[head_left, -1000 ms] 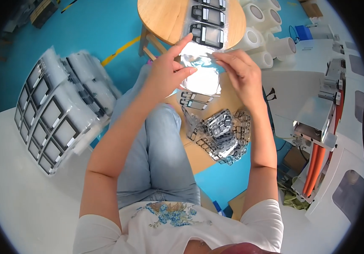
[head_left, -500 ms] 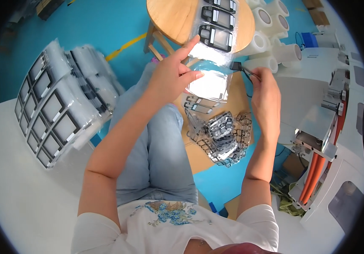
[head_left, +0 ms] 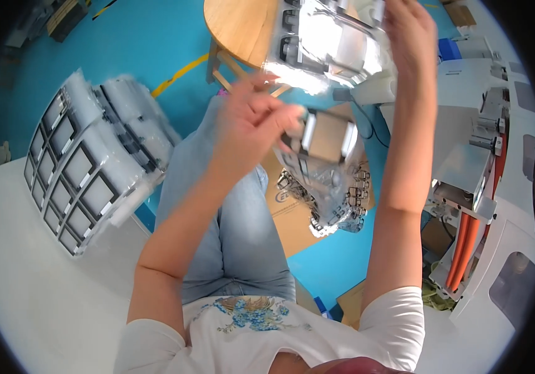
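Observation:
My left hand [head_left: 252,128], somewhat smeared by motion, pinches the edge of a clear film strip [head_left: 326,140] that carries a black-rimmed rectangular frame. This strip hangs down towards a tangled heap of film with small black frames [head_left: 358,199], lying over brown cardboard. At the far side my right hand [head_left: 414,37] is raised, its fingers closed at the right edge of a shiny clear film sheet with black frames [head_left: 342,47]. Glare washes out part of that sheet, which is above a round wooden stool [head_left: 236,28].
On the white table [head_left: 12,237] at left, stacked film sheets with black frames [head_left: 80,168] curve upward. White film rolls [head_left: 373,87] stand behind the right forearm. A machine with orange-red tubes [head_left: 460,255] is at right. Flattened cardboard [head_left: 289,224] lies on the blue floor.
My right hand has moved far up and away, and now holds the shiny sheet's edge. The sheet has lifted and tilted. My left hand has dropped slightly, with the framed strip at its fingertips.

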The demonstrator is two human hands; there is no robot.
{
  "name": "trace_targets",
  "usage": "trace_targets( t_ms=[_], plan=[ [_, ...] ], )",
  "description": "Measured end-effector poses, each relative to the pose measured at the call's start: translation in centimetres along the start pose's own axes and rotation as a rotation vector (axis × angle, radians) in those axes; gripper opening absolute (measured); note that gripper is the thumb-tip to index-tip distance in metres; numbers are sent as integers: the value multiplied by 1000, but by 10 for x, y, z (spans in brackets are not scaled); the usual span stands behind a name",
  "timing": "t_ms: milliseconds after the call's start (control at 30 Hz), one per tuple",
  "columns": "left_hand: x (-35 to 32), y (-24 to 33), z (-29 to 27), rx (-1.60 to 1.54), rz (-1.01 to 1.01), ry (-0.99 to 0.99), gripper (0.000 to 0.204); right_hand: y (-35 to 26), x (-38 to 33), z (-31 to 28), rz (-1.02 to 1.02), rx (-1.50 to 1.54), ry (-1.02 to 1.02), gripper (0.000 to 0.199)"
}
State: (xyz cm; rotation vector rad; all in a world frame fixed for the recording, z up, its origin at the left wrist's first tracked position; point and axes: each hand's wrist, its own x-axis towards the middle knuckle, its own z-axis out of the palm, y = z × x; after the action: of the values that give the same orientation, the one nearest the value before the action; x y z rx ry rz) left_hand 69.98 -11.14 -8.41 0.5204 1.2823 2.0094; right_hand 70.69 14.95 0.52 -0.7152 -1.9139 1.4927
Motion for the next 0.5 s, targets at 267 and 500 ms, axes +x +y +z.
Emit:
trace_targets(
  t_ms=[267, 500],
  plan=[
    [29, -17, -15, 433, -166, -103, 68, 121, 33, 3, -309, -579, 176, 58],
    [39, -15, -36, 420, -167, -232, 77, 53, -96, 2, -546, -494, -272, 11]
  ],
)
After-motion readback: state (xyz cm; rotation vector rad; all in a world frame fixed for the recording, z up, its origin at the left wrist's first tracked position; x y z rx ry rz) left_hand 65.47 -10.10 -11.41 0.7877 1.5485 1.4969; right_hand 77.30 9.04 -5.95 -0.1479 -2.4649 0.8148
